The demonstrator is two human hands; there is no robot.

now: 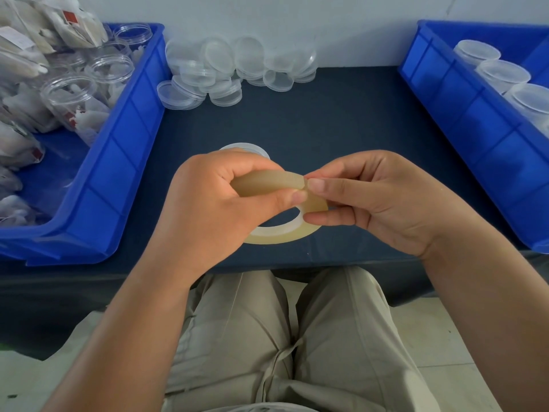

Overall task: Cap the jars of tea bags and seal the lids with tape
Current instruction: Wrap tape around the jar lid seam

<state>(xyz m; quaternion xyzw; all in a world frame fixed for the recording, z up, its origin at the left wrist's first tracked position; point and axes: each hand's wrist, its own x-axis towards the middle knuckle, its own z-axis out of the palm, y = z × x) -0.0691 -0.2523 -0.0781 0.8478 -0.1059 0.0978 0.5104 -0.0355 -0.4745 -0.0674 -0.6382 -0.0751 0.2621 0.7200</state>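
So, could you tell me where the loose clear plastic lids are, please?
Head view: the clear plastic lids are piled at the dark table's far edge, beside the left blue plastic bin.

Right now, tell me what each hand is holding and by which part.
Both hold one roll of tape. The left hand grips the ring's upper arc, fingers curled round it; the right hand pinches its right rim between thumb and fingers.

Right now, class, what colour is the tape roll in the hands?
The tape roll is pale yellowish-tan; head view.
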